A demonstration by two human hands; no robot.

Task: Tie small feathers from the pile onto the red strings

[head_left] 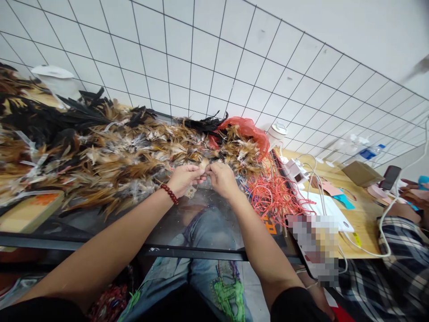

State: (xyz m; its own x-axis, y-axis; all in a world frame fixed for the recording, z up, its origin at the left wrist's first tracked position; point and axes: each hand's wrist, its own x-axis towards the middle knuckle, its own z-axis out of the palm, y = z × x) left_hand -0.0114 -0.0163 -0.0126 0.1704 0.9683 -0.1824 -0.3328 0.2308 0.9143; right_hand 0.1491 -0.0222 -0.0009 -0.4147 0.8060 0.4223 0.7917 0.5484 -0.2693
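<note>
In the head view my left hand, with a beaded bracelet on the wrist, has its thumb and fingertips pinched together. My right hand is curled closed, its fingertips meeting those of the left. Whatever is pinched between them is too small to make out. Just beyond both hands spreads a thick pile of brown, tan and white feathers. Longer black feathers lie at the back left. A small pale patterned piece shows under my left hand on the dark glossy tray.
Right of my hands sits a tangle of red cords, with a red plastic bag behind. A phone overhangs the front edge near white cables. Beside the wire grid stands a white lidded cup. Another person's plaid-clothed body is at far right.
</note>
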